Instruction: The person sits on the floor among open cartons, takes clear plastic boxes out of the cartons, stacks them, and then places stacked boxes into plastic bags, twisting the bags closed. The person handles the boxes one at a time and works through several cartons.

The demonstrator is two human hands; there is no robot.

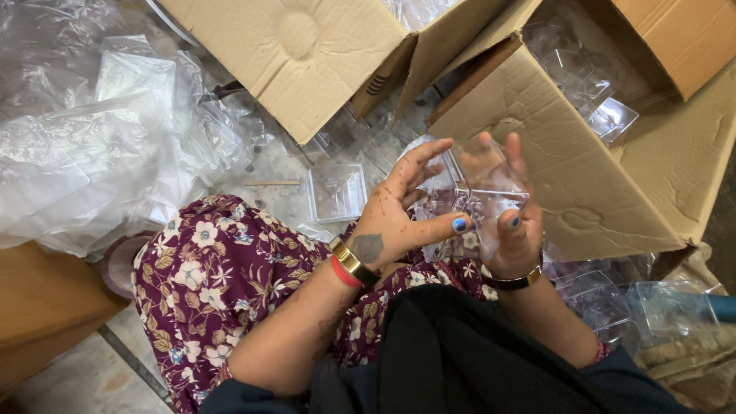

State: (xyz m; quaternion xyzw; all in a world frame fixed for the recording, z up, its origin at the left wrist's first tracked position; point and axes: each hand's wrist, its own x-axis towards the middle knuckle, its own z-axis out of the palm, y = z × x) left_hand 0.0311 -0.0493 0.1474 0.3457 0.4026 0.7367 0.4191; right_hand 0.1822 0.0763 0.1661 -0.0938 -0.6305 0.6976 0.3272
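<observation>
- Head view, looking down at a person sitting on the floor [92, 379] with a flowery skirt [230, 284] over the knees.
- Far left lies a big heap of clear plastic bags [92, 130], crumpled and shiny.
- Next to the heap, a small clear plastic tray [336, 192] sits flat on the floor, just beyond the knee.
- The left hand [399, 215] comes next. It wears a gold bangle [351, 261] and a red band at the wrist. Its fingers are spread and press on the left side of a clear plastic box [479, 188].
- The clear plastic box is up in the air between both hands, above the lap. It looks about as wide as it is tall, so I cannot pick a long side.
- The right hand [515, 226] holds the box from the right and from below, with the thumb on the front. Both hands are closed on the box, and both touch it, so neither is nearer.
- Behind the hands are open cardboard boxes [583, 176], and more clear pieces show inside the one at the top right.
- Low on the right, more clear plastic tubs [659, 307] lie on the floor.
</observation>
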